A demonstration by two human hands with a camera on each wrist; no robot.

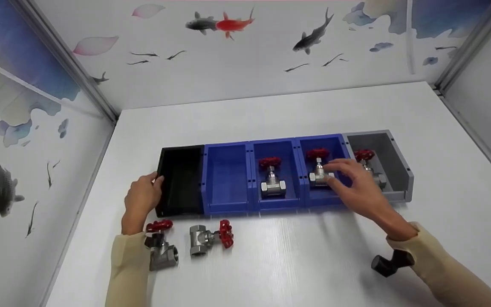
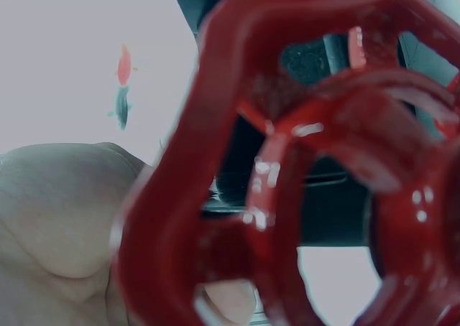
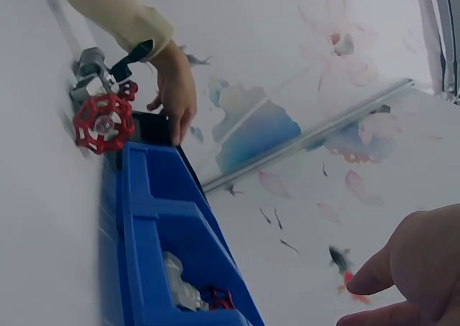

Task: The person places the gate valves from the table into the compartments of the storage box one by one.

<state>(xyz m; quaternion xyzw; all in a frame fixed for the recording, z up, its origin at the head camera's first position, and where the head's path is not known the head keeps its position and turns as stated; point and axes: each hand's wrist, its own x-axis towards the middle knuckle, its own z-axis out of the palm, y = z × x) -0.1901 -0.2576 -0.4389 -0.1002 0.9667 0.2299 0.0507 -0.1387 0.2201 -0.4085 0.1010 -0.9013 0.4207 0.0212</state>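
At the left end of the row, my left hand [image 1: 142, 195] grips the side wall of the black bin [image 1: 182, 147], thumb and fingertips right at its rim. My right hand [image 1: 356, 187] hovers over the right-hand blue bin [image 1: 320, 137], thumb and fingers spread apart with nothing between them. Inside that bin lies a gate valve [image 1: 320, 177] with a red handwheel, close to the fingertips. Partly hidden behind the same hand, another valve [image 1: 365, 154] sits in the grey bin [image 1: 399, 164]. A large red handwheel [image 2: 244, 233] fills much of the left wrist view.
The middle blue bin [image 1: 275, 144] contains a valve [image 1: 273, 186]; the left blue bin [image 1: 228, 179] shows a bare floor. Before the row, two more red-wheeled valves lie on the white table: one [image 1: 164, 256] beside my left sleeve, one [image 1: 205, 238] on its side. Printed panels stand around the table.
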